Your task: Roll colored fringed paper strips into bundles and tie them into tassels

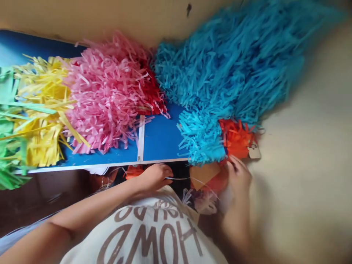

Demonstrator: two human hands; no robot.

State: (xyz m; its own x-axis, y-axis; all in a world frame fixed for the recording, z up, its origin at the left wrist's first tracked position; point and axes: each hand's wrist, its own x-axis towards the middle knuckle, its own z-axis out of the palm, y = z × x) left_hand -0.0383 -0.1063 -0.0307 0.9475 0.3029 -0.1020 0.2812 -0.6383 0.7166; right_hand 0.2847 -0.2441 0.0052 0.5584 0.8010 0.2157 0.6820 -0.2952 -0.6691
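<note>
My left hand is closed at the blue table's front edge, above my lap. A thin white string comes out from its fingers and trails right, its far end hanging near my right forearm. My right hand is closed in a pinch at the lower edge of an orange paper fringe. This fringe lies at the table's right end, against a light blue paper fringe. What exactly sits between the right fingertips is small and partly hidden.
On the blue table lie a pink fringe, a red fringe, a yellow fringe and a green fringe. A large blue fringe pile leans toward the wall. Orange paper lies below the edge.
</note>
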